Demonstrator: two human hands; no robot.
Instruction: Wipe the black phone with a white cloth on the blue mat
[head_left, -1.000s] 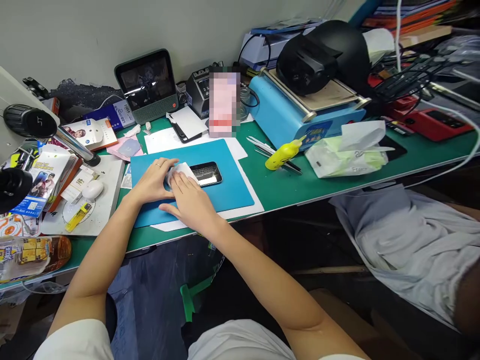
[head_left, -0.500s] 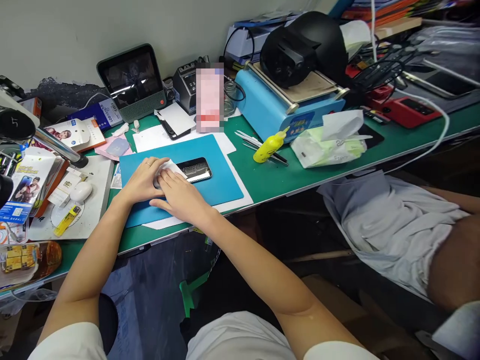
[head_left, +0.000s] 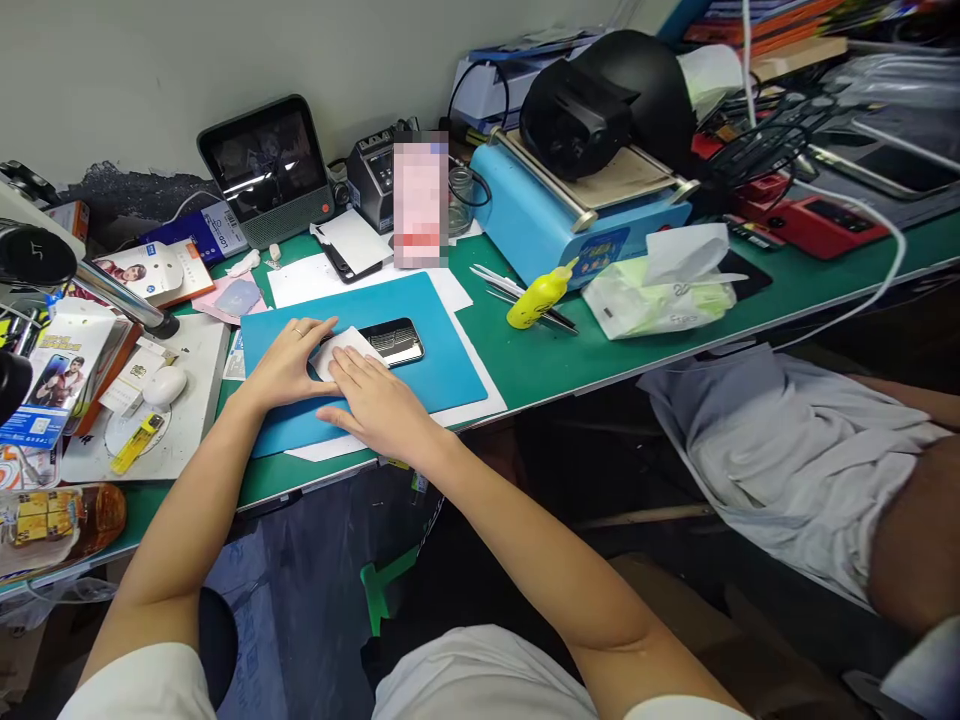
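Note:
A smartphone (head_left: 399, 341) with a dark, reflective screen lies flat on a blue mat (head_left: 447, 366). My left hand (head_left: 286, 368) curves around the phone's left end, thumb on the near side and fingers on the far side, steadying it. Under the fingers of my right hand (head_left: 381, 402) is a white tissue (head_left: 342, 348), pressed against the screen. The tissue and both hands hide the left part of the phone; its right end shows.
A yellow squeeze bottle (head_left: 538, 300) and tweezers lie right of the mat, by a tissue pack (head_left: 660, 298). Behind stand a blue machine (head_left: 517, 215) and a smart display (head_left: 262, 165). Boxes and a lamp arm (head_left: 124, 295) crowd the left. Another person's leg (head_left: 795, 450) is at right.
My right hand has slid slightly to the right along the phone with the tissue, and more of the tissue shows. My left hand stays at the phone's left end.

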